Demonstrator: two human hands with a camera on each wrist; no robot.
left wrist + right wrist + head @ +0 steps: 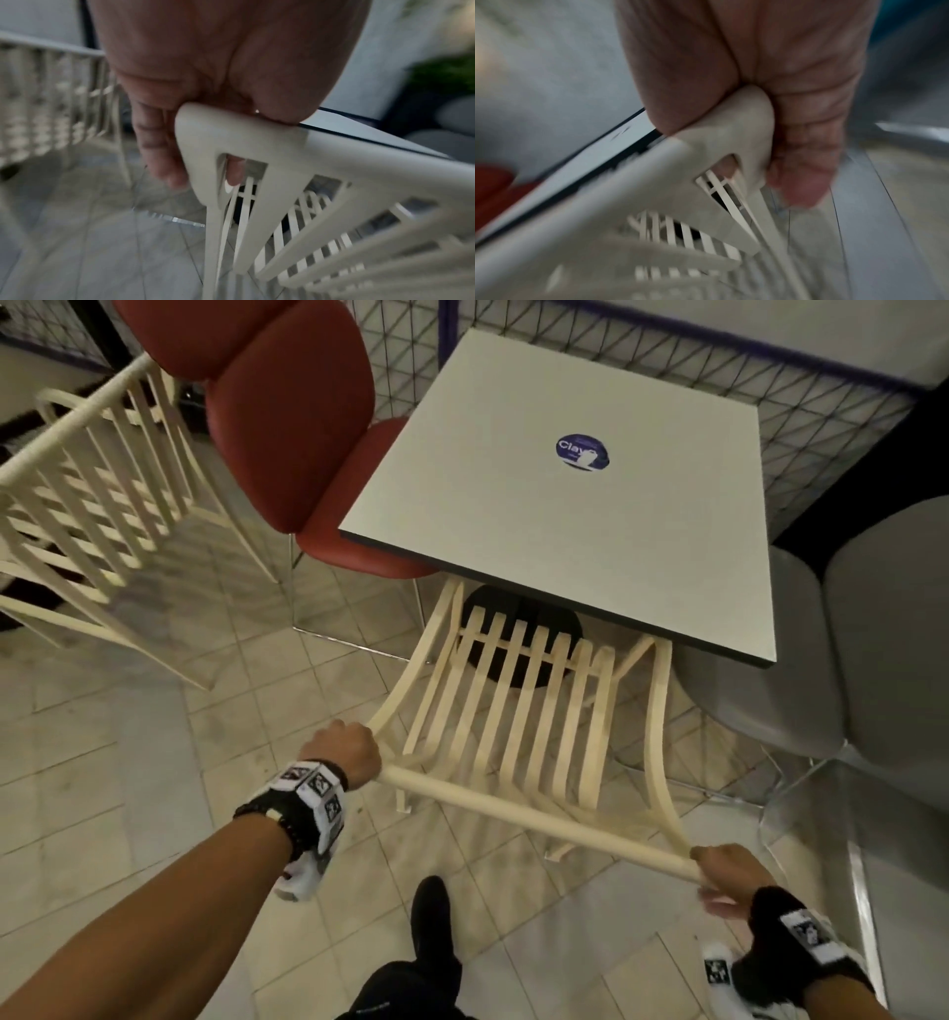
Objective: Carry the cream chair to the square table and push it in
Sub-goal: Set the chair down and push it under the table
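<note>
Cream chair [518, 711]: slatted, standing on the tiled floor [154, 762] at the 6 o'clock edge of the square table [565, 505]. The front of its seat is hidden under the tabletop; how far it reaches cannot be told. Its back and top rail [539, 819] are outside the table edge, toward the person.

Left hand [346, 752]: fingers curled round the left end of the top rail. In the left wrist view the hand [205, 71] fills the upper frame, one fingertip showing through the corner opening of the chair back [257, 142].

Right hand [729, 870]: wrapped round the right end of the rail. The right wrist view is heavily blurred; the hand [770, 71] is seen closed over the rounded corner of the chair [731, 132].

Square table: light top with dark edge, round blue sticker [582, 450] near centre; its black base [513, 629] is partly screened by the chair slats.

Red chair [287, 418]: at 9 o'clock of the table, seat partly beneath it.

Grey chair [847, 634]: at 3 o'clock, cut off by the frame edge.

Second cream slatted chair [92, 505]: at 10 o'clock, well apart, cut off at the left.
</note>
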